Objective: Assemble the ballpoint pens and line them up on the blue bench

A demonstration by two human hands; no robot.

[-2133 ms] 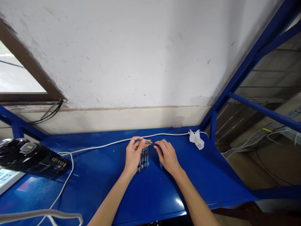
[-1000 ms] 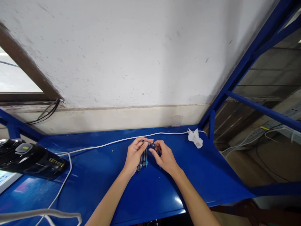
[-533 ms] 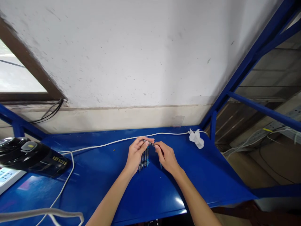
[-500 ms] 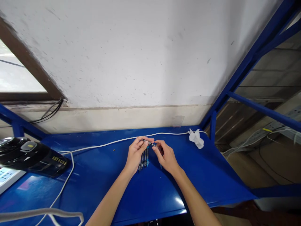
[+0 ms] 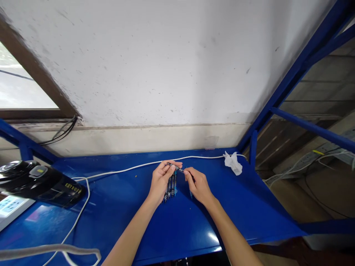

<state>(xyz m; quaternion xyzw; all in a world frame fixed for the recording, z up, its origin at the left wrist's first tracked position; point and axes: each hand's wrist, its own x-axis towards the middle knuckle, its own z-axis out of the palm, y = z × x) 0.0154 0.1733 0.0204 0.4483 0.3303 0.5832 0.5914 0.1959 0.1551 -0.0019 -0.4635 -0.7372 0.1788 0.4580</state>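
A dark pen is held between my two hands, slanting down to the right above the blue table. My left hand pinches its left part between thumb and fingers. At its right end, the fingers of my right hand are closed on the pen. Several pens lie side by side on the table under my hands, dark ones and a light blue one at the right of the row; their upper ends are partly hidden. Another thin blue item shows partly beneath my right hand.
A crumpled white tissue lies at the back right of the blue table. One white cable runs along the back. On the left are a black bottle-shaped appliance and a white power strip. Blue frame posts flank the table.
My right hand's fingers have closed in on the right end of the pen. My left hand keeps its pinch. The view has shifted slightly.
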